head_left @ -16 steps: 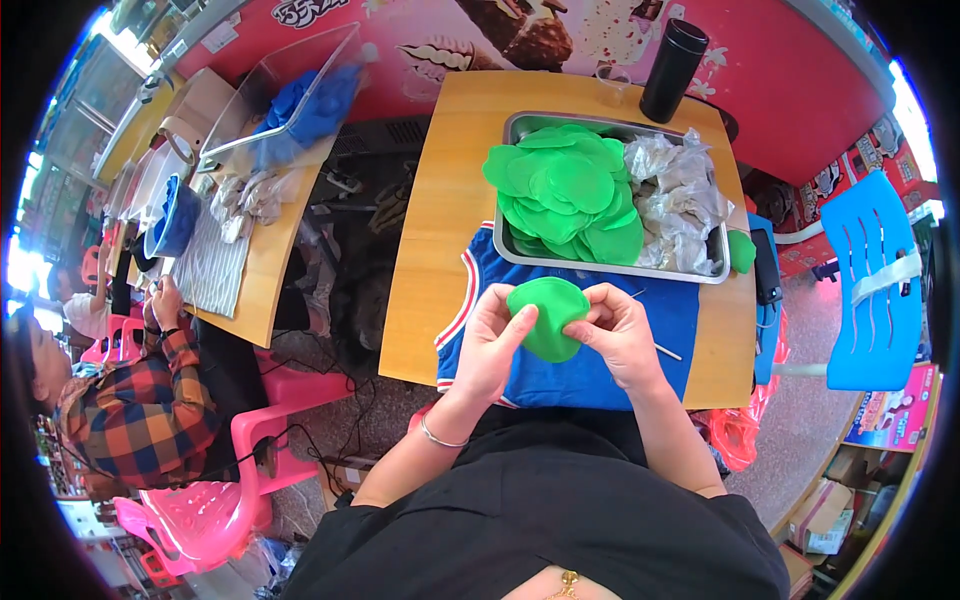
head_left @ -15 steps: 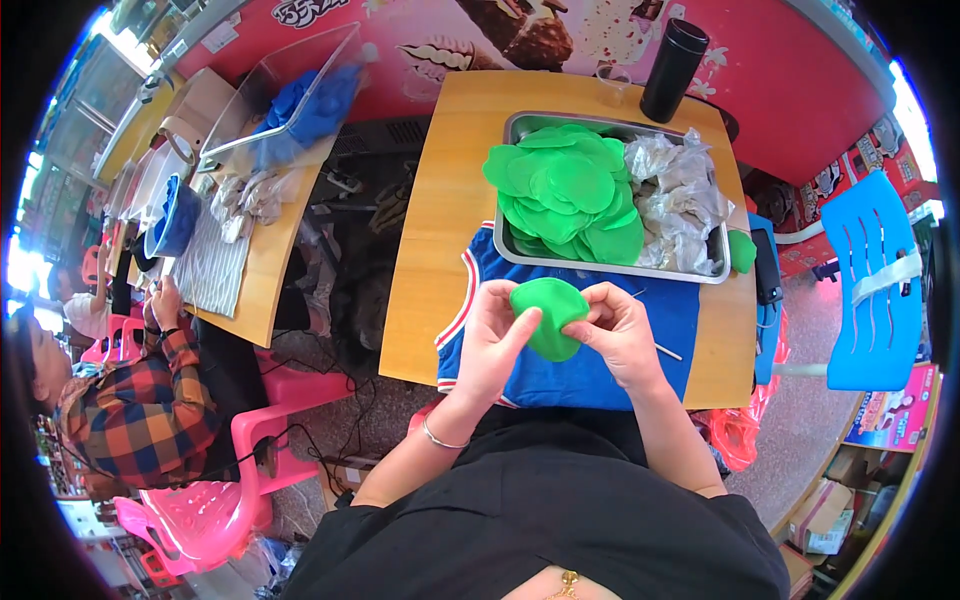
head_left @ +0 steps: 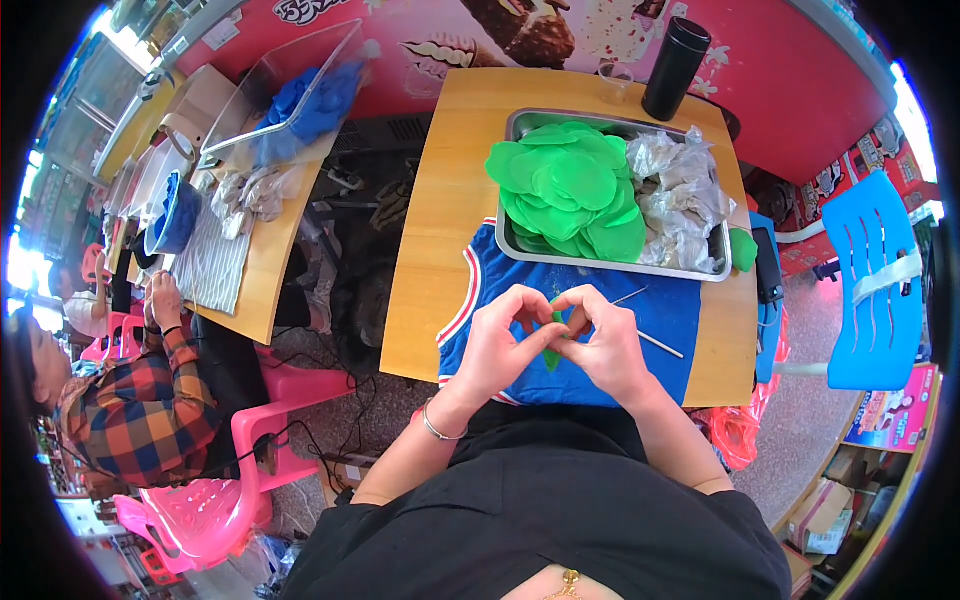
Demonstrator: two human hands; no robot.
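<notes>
My left hand (head_left: 502, 343) and my right hand (head_left: 605, 350) are closed together on one green disc (head_left: 552, 360), now edge-on or folded between their fingertips and mostly hidden. They are over a blue sleeveless jersey (head_left: 665, 310) with red-white trim. Two thin rods (head_left: 660, 343) lie on it to the right of my hands. Beyond them, a metal tray (head_left: 612, 262) holds a pile of green discs (head_left: 560, 180) and crumpled whitish plastic (head_left: 675, 200).
Wooden table (head_left: 420, 300) bears a black cylinder (head_left: 676, 68) and clear cup (head_left: 614, 82). At left, another person (head_left: 130, 420) sits on a pink chair (head_left: 245, 450) beside a second table (head_left: 260, 290) with tubs. A blue chair (head_left: 870, 280) stands right.
My hands have drawn together and turned inward, so the green disc, earlier facing up and spread out, is now edge-on or folded and largely covered by my fingers.
</notes>
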